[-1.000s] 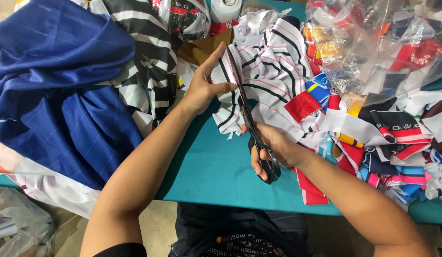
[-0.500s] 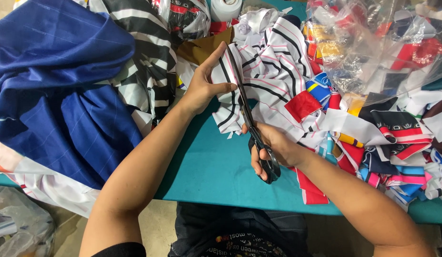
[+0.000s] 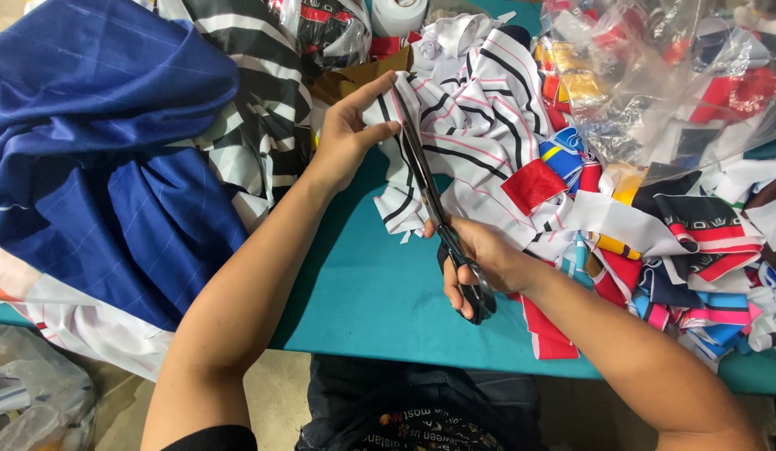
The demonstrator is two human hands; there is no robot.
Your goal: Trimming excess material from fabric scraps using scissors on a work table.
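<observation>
Striped cloth point(image 3: 480, 125): white with black and pink lines, lying on the teal counter point(image 3: 363, 292) between blue fabric point(image 3: 96, 159) and a heap of coloured scraps point(image 3: 680, 234). Left hand point(image 3: 348, 125) pinches its near edge, fingers extended. Right hand point(image 3: 480, 263) is clenched through the handles of scissors point(image 3: 430, 200), blades running into the cloth.

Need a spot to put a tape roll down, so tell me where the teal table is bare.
Bare teal table shows only between the left hand and right hand, down to the near edge. Blue fabric crowds the left, striped cloth and scraps the right.
</observation>
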